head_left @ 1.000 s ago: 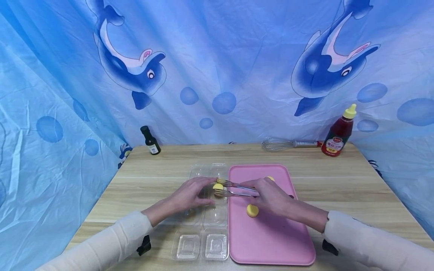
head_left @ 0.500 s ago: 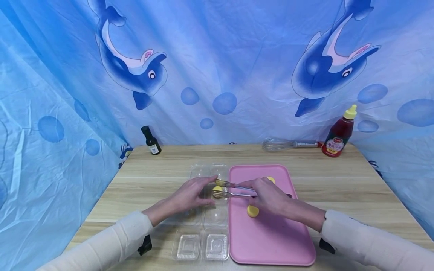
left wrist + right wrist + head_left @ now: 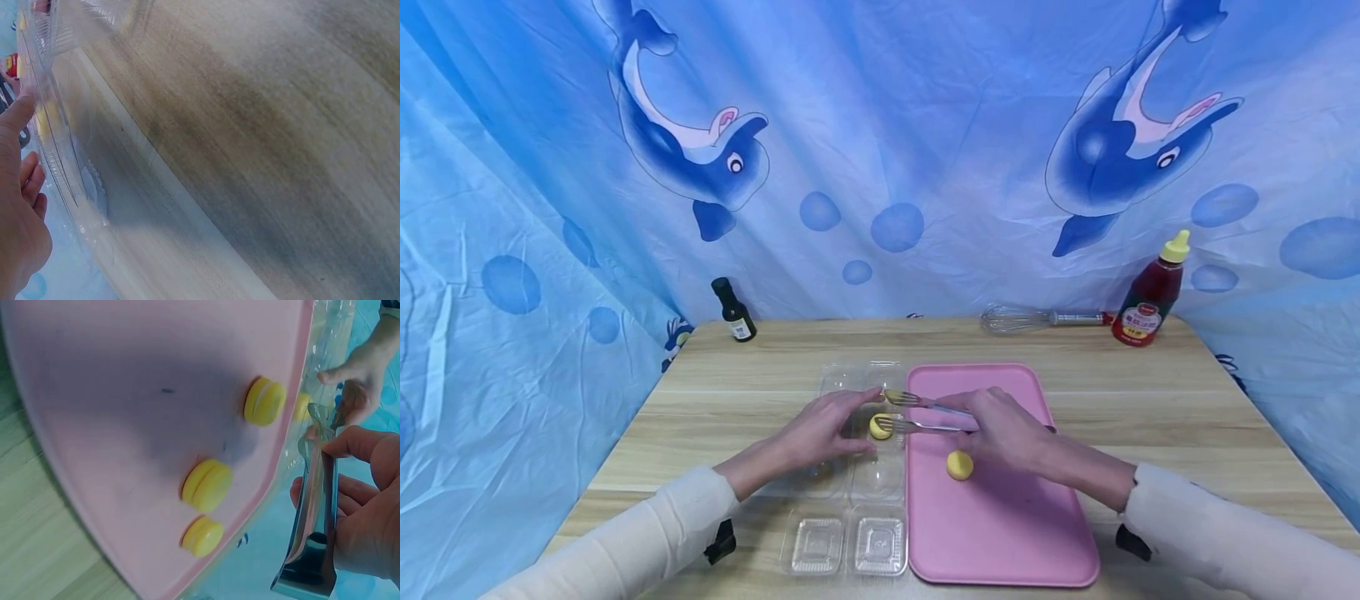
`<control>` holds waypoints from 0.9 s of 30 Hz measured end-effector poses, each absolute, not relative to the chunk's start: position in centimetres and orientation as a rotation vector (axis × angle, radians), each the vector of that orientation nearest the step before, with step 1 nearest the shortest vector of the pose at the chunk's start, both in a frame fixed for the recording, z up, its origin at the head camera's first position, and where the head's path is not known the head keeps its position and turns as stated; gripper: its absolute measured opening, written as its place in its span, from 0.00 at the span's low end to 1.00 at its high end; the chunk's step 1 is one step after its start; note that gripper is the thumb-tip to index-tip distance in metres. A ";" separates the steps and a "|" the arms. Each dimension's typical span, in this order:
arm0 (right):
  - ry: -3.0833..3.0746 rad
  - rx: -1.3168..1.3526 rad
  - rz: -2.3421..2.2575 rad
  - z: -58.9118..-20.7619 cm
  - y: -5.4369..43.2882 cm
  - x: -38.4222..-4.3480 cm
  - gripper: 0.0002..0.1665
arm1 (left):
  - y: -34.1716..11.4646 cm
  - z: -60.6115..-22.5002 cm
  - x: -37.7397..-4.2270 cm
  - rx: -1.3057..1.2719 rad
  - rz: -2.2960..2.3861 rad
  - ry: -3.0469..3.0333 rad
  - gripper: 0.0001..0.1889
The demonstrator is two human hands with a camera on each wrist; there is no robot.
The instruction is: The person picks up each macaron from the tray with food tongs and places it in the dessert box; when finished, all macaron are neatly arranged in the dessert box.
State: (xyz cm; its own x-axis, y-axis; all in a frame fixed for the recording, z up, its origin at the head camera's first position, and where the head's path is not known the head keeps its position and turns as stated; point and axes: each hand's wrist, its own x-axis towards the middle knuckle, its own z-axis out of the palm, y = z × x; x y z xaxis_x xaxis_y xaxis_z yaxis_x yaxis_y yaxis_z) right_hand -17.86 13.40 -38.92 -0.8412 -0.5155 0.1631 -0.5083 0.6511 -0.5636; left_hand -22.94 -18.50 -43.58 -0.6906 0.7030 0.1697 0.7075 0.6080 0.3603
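Blue cloth backdrop (image 3: 887, 125) with dolphins, wood-grain counter (image 3: 700, 417) below. Left to right: small dark bottle (image 3: 735, 312) upright at the back edge. Left hand (image 3: 820, 429) reaches over the clear plastic container (image 3: 877, 546), grip spread loosely, nothing in it; actual contact with the plastic hard to tell. One yellow macaron (image 3: 877, 428) sits in a container compartment, just beyond the left hand's fingertips. Tong tips are over that spot, arms apart; can't tell if they touch the macaron. Pink tray (image 3: 1003, 542) right beside the container. Right hand (image 3: 1003, 429) above the tray, grip closed round the metal tongs (image 3: 329, 512). Three yellow macarons (image 3: 207, 485) on the tray, seen from the right wrist. Whisk (image 3: 1037, 319) lying at the back, red sauce bottle (image 3: 1150, 300) with yellow cap far right.
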 end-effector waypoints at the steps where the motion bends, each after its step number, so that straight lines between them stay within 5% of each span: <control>1: 2.850 -0.879 -0.967 -38.8 13.7 -17.8 0.39 | -18.5 -43.6 -22.9 -1.233 -0.636 -2.809 0.48; 27: 2.967 -0.555 -0.949 -39.0 23.8 -16.3 0.37 | -20.9 -42.2 -22.9 -1.169 -0.671 -2.713 0.42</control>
State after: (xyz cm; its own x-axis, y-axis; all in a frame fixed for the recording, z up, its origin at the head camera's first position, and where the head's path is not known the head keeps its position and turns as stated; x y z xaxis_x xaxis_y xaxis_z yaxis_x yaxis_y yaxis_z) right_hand -16.31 23.81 -39.02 -0.9381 -0.3225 0.1262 -0.3359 0.7585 -0.5584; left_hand -22.93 -20.88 -42.25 -0.6969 0.6641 0.2708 0.7137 0.6054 0.3523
